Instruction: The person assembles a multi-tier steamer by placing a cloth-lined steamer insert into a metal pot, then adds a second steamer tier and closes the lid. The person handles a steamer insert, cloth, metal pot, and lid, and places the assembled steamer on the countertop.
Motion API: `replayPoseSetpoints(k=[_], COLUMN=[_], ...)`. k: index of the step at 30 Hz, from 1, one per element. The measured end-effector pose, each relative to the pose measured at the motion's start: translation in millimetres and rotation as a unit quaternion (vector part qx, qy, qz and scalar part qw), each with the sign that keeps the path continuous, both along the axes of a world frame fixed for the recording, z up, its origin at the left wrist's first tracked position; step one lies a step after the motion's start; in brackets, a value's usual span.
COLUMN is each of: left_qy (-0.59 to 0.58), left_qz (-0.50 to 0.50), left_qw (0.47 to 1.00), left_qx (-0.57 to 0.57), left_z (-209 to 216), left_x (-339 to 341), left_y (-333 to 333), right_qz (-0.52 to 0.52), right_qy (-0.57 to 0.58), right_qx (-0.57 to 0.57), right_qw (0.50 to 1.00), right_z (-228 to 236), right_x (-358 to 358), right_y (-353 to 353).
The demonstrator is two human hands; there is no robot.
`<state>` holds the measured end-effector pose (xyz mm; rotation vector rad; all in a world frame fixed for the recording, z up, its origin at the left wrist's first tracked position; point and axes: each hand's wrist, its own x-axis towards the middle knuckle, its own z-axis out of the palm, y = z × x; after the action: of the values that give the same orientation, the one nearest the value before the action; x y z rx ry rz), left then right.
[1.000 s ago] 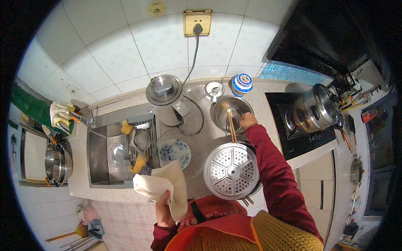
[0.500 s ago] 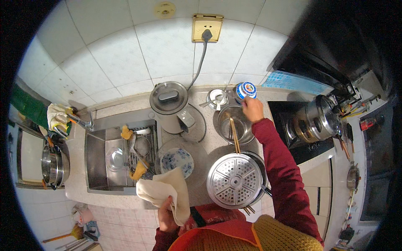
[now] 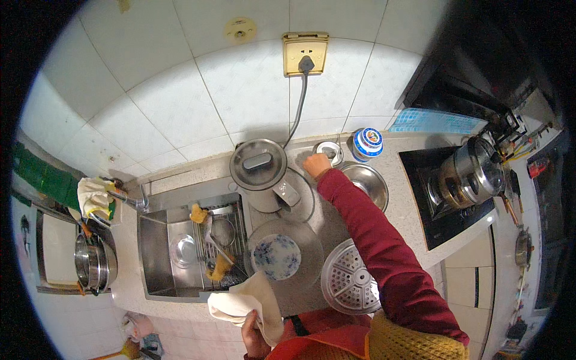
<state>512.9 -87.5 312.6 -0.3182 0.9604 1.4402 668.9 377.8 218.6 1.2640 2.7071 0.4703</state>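
Observation:
My left hand point(image 3: 254, 339) is closed on a cream cloth point(image 3: 245, 304), which hangs in folds near the counter's front edge. My right hand point(image 3: 317, 165) is curled into a fist just in front of a small white dish point(image 3: 335, 151) by the wall. Whether anything is inside its fingers is hidden. Below the right forearm lies a perforated metal steamer plate point(image 3: 345, 281), partly covered by the sleeve. A steel bowl point(image 3: 373, 185) shows beyond that sleeve. Close to the cloth is a plate with blue flowers point(image 3: 276, 257) on a larger round see-through piece.
Left of my right hand stands a grey lidded appliance point(image 3: 259, 168) plugged into a wall socket point(image 3: 305, 54). A blue-and-white jar point(image 3: 368, 144) is behind the bowl. The sink point(image 3: 157, 281) with a rack is at left, the cooktop point(image 3: 441, 231) with a pot point(image 3: 471, 174) at right.
My right hand has moved left, from beside the jar and bowl to the front of the small dish. Its sleeve now covers the chopsticks. The left hand still holds the cloth.

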Motion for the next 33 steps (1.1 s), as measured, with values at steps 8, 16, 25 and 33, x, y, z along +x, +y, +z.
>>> replayPoseSetpoints(k=[8, 16, 25, 33], left_qy=[0.017, 0.046, 0.019, 0.022], left_qz=[0.025, 0.004, 0.013, 0.021], left_qw=[0.999, 0.999, 1.0, 0.999], left_qx=[-0.015, 0.017, 0.001, 0.038], left_z=[16, 9, 5, -16], left_x=[9, 10, 16, 3], left_y=[12, 17, 17, 7], right_qz=[-0.071, -0.074, -0.058, -0.26], right_qy=[0.042, 0.039, 0.148, 0.369], right_qx=[-0.054, -0.046, -0.01, -0.202], right_qw=[0.995, 0.995, 0.987, 0.869], right_z=[-24, -30, 0, 34], right_x=[-3, 11, 25, 163], right_y=[-5, -12, -40, -42])
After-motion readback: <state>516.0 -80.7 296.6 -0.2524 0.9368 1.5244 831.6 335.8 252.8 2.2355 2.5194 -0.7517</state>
